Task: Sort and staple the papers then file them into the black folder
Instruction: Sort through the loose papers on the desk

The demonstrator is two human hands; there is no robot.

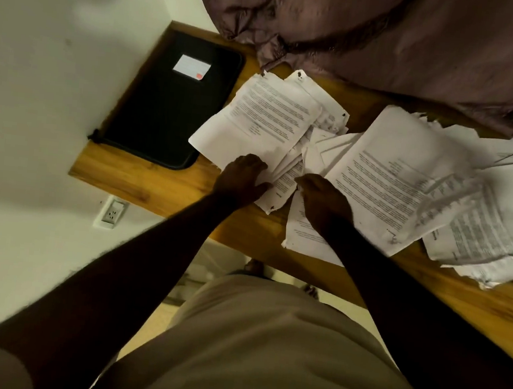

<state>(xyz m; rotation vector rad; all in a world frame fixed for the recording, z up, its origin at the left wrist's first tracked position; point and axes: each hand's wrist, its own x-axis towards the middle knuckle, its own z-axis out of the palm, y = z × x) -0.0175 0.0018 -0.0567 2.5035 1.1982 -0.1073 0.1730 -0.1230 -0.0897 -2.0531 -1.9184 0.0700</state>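
Wooden desk (143,180) is running from left of frame to lower right. At its upper left end the black folder (166,104) is lying flat, white label facing up. Printed papers (391,182) are spreading loose across centre and right, overlapping, some hanging past the near edge. Brown cloth (389,34) is draping onto the desk's far edge, top of frame. My left hand (244,177) and right hand (323,200) are resting on the sheets at centre.
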